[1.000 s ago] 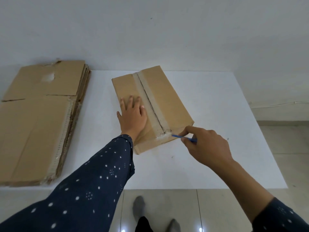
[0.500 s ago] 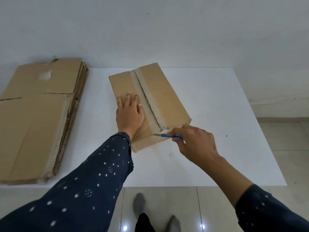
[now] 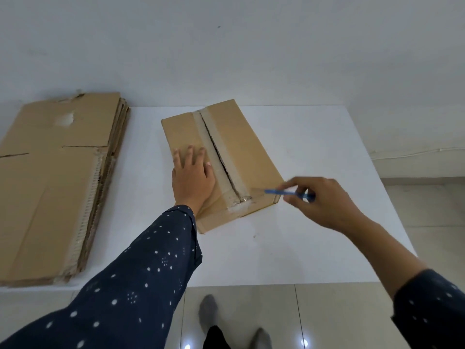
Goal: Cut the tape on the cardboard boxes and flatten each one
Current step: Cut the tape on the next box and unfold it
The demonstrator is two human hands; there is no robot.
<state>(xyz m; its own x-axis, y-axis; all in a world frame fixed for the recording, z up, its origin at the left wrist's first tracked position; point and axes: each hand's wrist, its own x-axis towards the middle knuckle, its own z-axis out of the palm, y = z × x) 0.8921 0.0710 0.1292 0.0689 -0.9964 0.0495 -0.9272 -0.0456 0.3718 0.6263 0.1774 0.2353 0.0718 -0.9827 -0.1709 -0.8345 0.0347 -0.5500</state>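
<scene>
A: What has changed closest to us?
B: The right hand [image 3: 324, 202] has drawn off to the right. Half a second ago the blue cutter [image 3: 289, 193] had its tip at the near end of the seam. Now the cutter hangs over the box's near right corner, pinched between thumb and fingers, with the blade end blurred.
A: And the other one?
B: The left hand [image 3: 192, 177] has not shifted. Its fingers are straight and its palm lies flat on the left flap of the cardboard box [image 3: 241, 147], pinning it to the white counter [image 3: 314, 147].
A: So is the cut finished?
B: I judge the top stroke done. A dark slit runs the length of the tape [image 3: 212, 159], from the far edge to the near one, and the flaps look parted. The tab of tape folded over the near face is crumpled; whether it is severed I cannot tell.
A: What follows from that?
B: The box sits mid-counter, not yet collapsed, so opening the flaps — and probably cutting an underside seam — likely comes before flattening.
A: Further back?
B: A stack of flattened cardboard [image 3: 57, 172] lies at the left, well apart from the box — just where it was a second ago.
</scene>
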